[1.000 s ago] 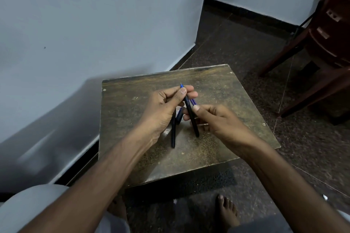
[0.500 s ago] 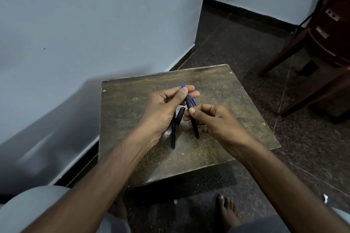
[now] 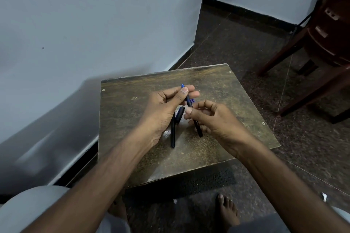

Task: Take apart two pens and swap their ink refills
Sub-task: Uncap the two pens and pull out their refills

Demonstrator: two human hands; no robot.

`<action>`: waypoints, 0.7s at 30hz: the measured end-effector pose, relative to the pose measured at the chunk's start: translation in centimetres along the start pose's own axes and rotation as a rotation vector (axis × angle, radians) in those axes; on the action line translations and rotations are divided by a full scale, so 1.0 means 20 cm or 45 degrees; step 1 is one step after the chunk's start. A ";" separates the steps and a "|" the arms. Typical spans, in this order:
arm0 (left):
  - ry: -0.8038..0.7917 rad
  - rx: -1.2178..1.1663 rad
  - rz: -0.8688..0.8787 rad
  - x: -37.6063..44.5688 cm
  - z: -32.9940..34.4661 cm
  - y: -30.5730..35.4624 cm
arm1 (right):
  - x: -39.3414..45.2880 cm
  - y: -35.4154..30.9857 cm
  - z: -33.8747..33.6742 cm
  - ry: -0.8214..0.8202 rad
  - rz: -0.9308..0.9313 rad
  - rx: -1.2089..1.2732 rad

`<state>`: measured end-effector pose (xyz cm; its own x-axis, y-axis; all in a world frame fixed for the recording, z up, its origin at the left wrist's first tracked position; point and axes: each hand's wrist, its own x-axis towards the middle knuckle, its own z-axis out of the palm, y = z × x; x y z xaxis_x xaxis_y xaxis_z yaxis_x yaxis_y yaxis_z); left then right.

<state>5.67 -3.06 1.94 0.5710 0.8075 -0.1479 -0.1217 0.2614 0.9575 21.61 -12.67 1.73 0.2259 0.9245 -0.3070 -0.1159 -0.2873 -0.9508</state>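
Both hands work over a small wooden table (image 3: 217, 138). My left hand (image 3: 164, 106) pinches the blue tip end of a black pen (image 3: 197, 126) between thumb and fingers. My right hand (image 3: 214, 119) holds the same pen's black barrel lower down, thumb and forefinger on it. The pen slants toward me, its rear end near the tabletop. A second black pen barrel (image 3: 173, 134) lies on the table under my left hand. A black cap (image 3: 180, 113) and a bit of purple-blue plastic (image 3: 192, 101) show between the hands.
A pale wall runs along the table's left side. Dark wooden chair legs (image 3: 295, 51) stand at the right on a dark speckled floor. My bare foot (image 3: 227, 212) rests on the floor below the table's near edge.
My right hand has slid slightly up the barrel and its fingers have loosened and spread. The pen and my left hand have stayed nearly where they were.
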 end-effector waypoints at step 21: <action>0.508 0.076 0.088 0.08 -0.11 0.02 | -0.03 -0.01 -0.02 -0.024 0.023 -0.213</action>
<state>4.76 -0.50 1.51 0.2021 0.9669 -0.1560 -0.0943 0.1778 0.9795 21.91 -13.24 2.04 0.2066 0.9229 -0.3249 0.0434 -0.3404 -0.9393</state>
